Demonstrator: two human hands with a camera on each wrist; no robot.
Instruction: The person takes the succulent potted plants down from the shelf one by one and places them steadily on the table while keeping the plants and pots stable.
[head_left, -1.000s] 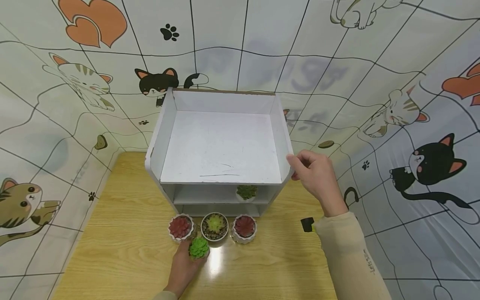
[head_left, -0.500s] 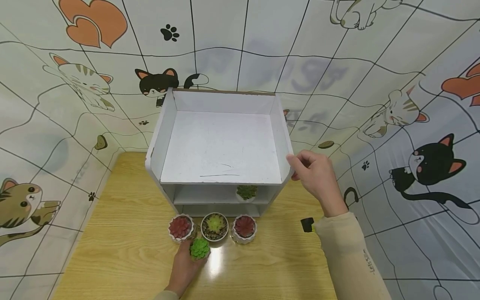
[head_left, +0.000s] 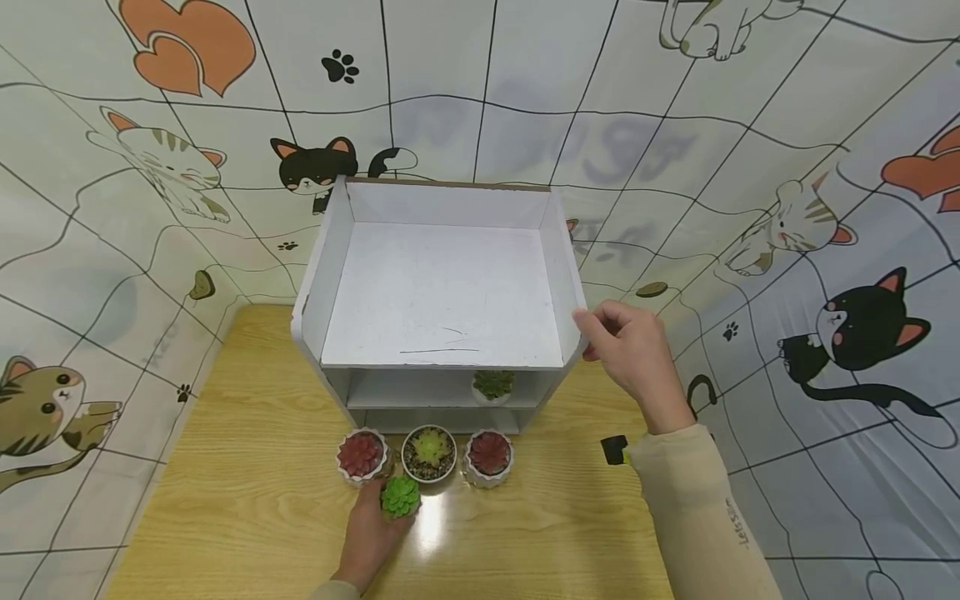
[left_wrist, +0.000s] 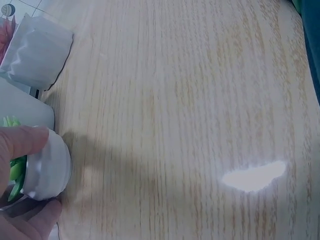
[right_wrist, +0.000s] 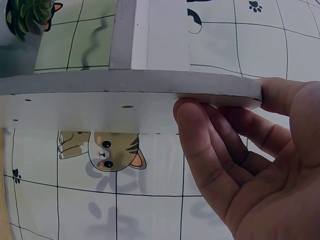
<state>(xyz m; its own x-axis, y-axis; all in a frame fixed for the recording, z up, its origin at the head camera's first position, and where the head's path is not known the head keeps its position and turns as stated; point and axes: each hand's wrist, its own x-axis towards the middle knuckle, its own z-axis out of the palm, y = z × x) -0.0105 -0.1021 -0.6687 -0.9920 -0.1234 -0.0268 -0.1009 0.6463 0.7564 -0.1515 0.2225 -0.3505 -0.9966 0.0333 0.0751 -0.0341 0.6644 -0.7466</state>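
Note:
My left hand point(head_left: 366, 533) grips a small potted succulent point(head_left: 400, 497) with bright green leaves, low at the front of the table. In the left wrist view, thumb and fingers lie around its white pot point(left_wrist: 51, 167). Just beyond stand a red succulent point(head_left: 361, 455), a yellow-green succulent point(head_left: 430, 454) in a round pot of pebbles, and another red succulent point(head_left: 489, 457). My right hand point(head_left: 630, 346) pinches the front edge of the white shelf's right side panel point(right_wrist: 215, 89), thumb on one face and fingers on the other.
The white shelf unit point(head_left: 442, 292) stands at the back of the wooden table point(head_left: 247, 467). A dark green succulent point(head_left: 493, 384) sits on its middle level, at the right. A small black piece point(head_left: 615, 449) lies by the right sleeve. Cat-printed cloth walls enclose the table.
The green succulent in my left hand has shifted very slightly to the right. My right hand keeps its place on the shelf panel.

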